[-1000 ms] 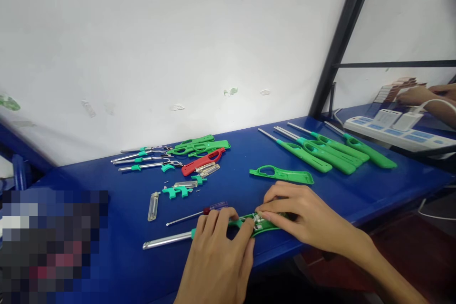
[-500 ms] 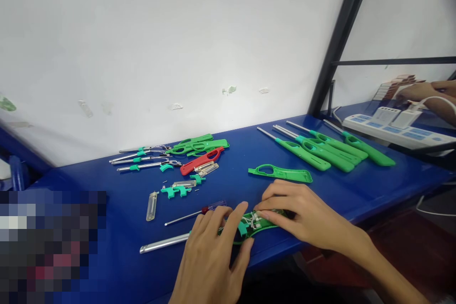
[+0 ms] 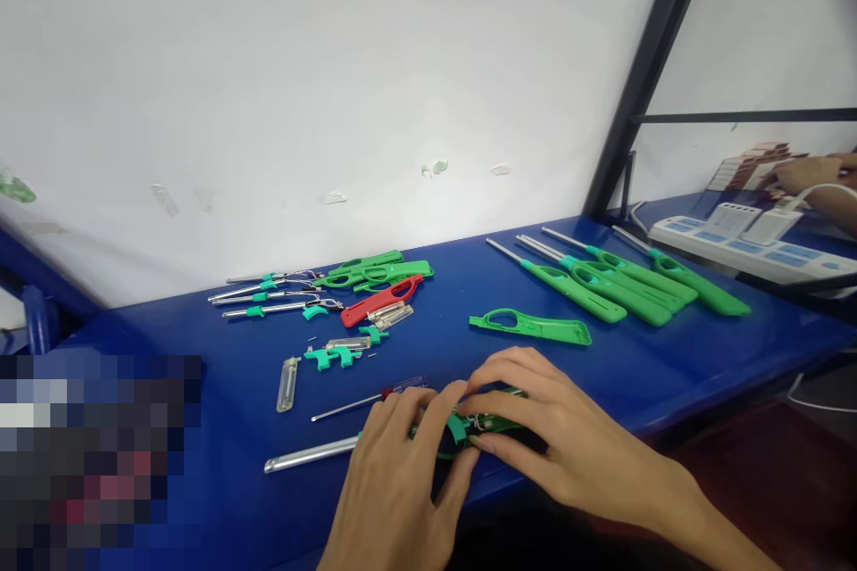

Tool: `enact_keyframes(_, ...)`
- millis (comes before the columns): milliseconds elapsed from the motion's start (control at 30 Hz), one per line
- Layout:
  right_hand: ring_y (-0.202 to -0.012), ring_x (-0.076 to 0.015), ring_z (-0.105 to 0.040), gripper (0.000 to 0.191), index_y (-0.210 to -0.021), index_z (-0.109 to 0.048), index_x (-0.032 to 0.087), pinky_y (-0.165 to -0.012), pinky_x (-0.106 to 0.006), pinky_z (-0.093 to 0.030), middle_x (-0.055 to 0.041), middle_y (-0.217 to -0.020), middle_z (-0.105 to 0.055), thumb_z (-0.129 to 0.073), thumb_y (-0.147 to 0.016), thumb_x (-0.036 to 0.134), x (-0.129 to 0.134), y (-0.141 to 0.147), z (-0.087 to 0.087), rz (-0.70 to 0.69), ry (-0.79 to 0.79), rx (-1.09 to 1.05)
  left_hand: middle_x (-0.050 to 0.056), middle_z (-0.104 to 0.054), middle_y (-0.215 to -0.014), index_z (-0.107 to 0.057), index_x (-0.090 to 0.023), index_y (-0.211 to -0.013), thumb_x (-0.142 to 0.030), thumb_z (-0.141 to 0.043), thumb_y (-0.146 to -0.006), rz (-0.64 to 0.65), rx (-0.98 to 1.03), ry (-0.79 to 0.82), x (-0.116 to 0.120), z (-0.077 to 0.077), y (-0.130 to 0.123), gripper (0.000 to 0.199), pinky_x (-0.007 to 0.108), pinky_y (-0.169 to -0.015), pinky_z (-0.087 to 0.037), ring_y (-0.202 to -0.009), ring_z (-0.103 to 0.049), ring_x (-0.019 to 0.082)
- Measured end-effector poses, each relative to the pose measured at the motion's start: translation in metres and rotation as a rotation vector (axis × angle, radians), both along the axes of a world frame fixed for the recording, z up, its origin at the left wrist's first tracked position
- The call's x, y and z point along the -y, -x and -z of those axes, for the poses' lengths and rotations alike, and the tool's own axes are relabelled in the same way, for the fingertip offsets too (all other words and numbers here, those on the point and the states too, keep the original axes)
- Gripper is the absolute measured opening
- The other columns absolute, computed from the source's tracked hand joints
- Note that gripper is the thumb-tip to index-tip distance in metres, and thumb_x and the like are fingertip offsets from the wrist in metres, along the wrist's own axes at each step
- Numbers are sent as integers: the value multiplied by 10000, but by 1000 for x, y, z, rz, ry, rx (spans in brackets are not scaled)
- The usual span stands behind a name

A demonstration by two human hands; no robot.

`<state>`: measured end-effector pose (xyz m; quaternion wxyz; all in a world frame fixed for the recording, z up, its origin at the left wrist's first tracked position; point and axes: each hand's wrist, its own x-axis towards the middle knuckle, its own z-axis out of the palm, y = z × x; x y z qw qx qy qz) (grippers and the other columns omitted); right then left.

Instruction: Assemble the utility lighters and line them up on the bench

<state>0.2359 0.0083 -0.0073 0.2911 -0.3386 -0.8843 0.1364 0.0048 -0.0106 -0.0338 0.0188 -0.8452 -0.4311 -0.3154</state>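
An opened green gas lighter (image 3: 496,421) lies near the table's front edge, its metal tube pointing left. My left hand (image 3: 408,473) wraps round its neck end, thumb below and fingers above. My right hand (image 3: 536,419) is over the handle part, fingertips closed in on the inner parts beside the teal trigger (image 3: 458,428); what they pinch is partly hidden. Thin white wires show between the hands. Behind them rests a loose green half shell (image 3: 536,327). A screwdriver (image 3: 368,399) with a red and purple handle lies just beyond my left hand.
Assembled green lighters (image 3: 603,281) lie at the right. Metal tubes with wires (image 3: 268,299), green shells (image 3: 381,272), a red shell (image 3: 381,299), clear fuel tanks (image 3: 287,384) and teal triggers (image 3: 331,358) lie left. A power strip (image 3: 756,245) and another person's hand (image 3: 807,174) are beyond the frame post.
My right hand has shifted left along the handle, its fingertips now next to the trigger. My left hand stays on the lighter. The view has moved slightly.
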Motion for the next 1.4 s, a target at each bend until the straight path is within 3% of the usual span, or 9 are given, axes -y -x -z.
enact_keyframes(333, -1239, -232, -606, 293, -1378, -672, 281, -1106, -419, -466, -32, -1304, -720, -631, -1090, 252, -2, -1, -1, -21, 14, 34, 62, -724, -1219, -405, -328, -1607, -247, -680, -1022, -30, 26, 43, 0, -2, 0, 651, 447, -887, -655, -1072, -744, 283)
enact_keyframes(500, -1261, -244, -602, 235, -1315, -705, 258, -1106, -430, -472, -49, -1305, -711, -622, -1095, 270, -2, -1, 0, -17, -3, 57, 68, -732, -1233, -410, -306, -1619, -261, -675, -1024, -38, 3, -1, 0, 1, 2, 653, 445, -888, -646, -1076, -747, 289)
enact_keyframes(733, -1221, -232, -611, 292, -1369, -702, 278, -1089, -432, -478, -38, -1268, -709, -629, -1088, 244, -1, -1, 1, -38, -8, 38, 85, -757, -1131, -581, -234, -1427, -264, -593, -1075, -44, -73, -133, 3, -3, -1, 354, 445, -866, -597, -999, -751, 297)
enact_keyframes(867, -1229, -233, -609, 298, -1371, -700, 287, -1106, -436, -463, -34, -1276, -709, -637, -1082, 247, -1, -1, 0, -36, 5, 50, 94, -764, -1141, -589, -224, -1426, -311, -594, -1086, -98, -86, -166, 7, -5, 2, 351, 433, -843, -609, -993, -751, 302)
enact_keyframes(1000, -1233, -245, -613, 253, -1325, -716, 259, -1102, -433, -468, -53, -1284, -715, -632, -1088, 280, 0, -2, 0, -32, 8, 63, 46, -781, -1148, -628, -271, -1355, -252, -568, -1090, -84, 11, -52, 4, -9, 16, 273, 412, -903, -633, -1062, -748, 271)
enact_keyframes(1133, -1236, -247, -613, 245, -1312, -727, 256, -1096, -431, -477, -59, -1287, -715, -626, -1093, 296, 0, -3, 2, -31, 29, 80, -1, -801, -1090, -677, -296, -1247, -165, -534, -1072, -93, 55, -5, -2, -11, 26, 261, 386, -864, -659, -984, -776, 238)
enact_keyframes(1400, -1224, -253, -635, 247, -1308, -740, 263, -1090, -446, -509, -68, -1269, -723, -625, -1093, 302, 0, -2, 0, -20, 37, 84, 28, -775, -1017, -731, -256, -1086, -119, -469, -1052, -80, 38, -12, -4, -17, 21, 298, 364, -828, -677, -878, -787, 216)
